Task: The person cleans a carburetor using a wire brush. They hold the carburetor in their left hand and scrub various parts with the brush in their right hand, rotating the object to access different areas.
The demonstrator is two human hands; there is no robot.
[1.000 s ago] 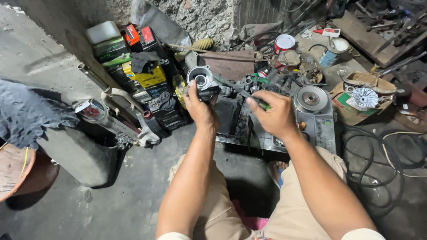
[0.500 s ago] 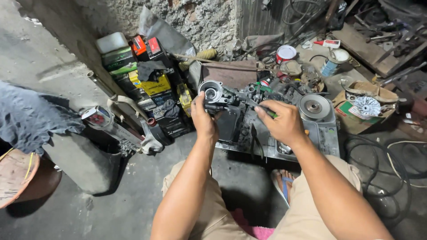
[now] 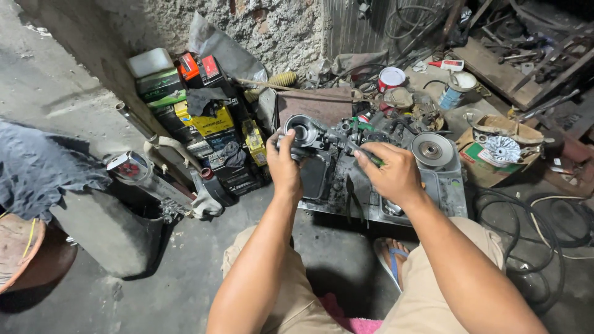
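- Nearest the camera: the person's knees in tan trousers, with a sandalled foot (image 3: pixel 391 263) set on the concrete between them, which reads as a low seated posture facing the work.
- Left hand (image 3: pixel 283 168): closed around the round end of a grimy metal engine part (image 3: pixel 304 133), thumb and fingers wrapped on its housing. The grip appears meant to steady the part against turning.
- Right hand (image 3: pixel 391 173): closed on a green-handled tool (image 3: pixel 365 154), apparently a screwdriver, whose shaft points left into the part. The tip is hidden among the metalwork.
- The part sits raised just above a shallow metal tray (image 3: pixel 455 198), probably so that oil and loose pieces fall into it. A round pulley disc (image 3: pixel 432 149) lies on the tray's far right corner.
- Left of the tray: stacked vehicle batteries (image 3: pixel 204 120) against the wall, and an exhaust pipe (image 3: pixel 151 176) lying nearer.
- Right: an open cardboard box (image 3: pixel 495 158) holding a finned metal piece; black cables (image 3: pixel 526 229) coiled on the floor.
- Farthest: a red-and-white tin (image 3: pixel 391 78) near the rough wall.
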